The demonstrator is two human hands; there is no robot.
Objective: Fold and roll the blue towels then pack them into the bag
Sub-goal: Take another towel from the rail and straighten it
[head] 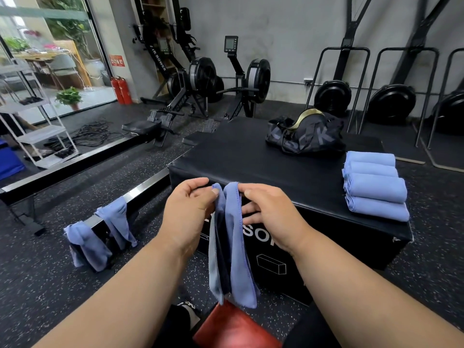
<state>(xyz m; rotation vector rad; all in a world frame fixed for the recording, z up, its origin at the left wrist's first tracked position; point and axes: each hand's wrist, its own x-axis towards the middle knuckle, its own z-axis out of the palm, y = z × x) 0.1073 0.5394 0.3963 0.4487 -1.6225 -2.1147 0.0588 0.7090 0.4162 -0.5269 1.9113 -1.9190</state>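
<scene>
Limp blue cloth towel (232, 244) at lower centre of the frame, hanging in long folds from its top edge down toward a red object (233, 327) at the bottom edge. Pinched at that top edge from both sides: left hand (187, 209) with thumb and curled fingers closed on the left fold, right hand (271, 212) with thumb and forefinger closed on the right fold, remaining right fingers curled behind the cloth. Grip points level with each other and close together, almost the whole length of the towel dangling below them, free of any surface, in front of the near face of a large black padded box (251, 156).

On the box top, at right of the frame, four rolled blue towels (374, 184) lying side by side in a row running from the near edge back, each touching the next. Behind them, at upper right of centre, a crumpled black fabric bag (306, 135) with a gold-coloured band at its opening, resting on the far part of the box, just beyond the farthest roll.

At lower left, two more loose blue towels (100, 234) draped over a metal rail (143, 189) of a rowing machine, well apart from the hands. Dark speckled rubber floor (50, 285) beneath. Black rowing machines (200, 81) along the grey wall in the upper half, red fire extinguishers (121, 90) at upper left beside a glass door.
</scene>
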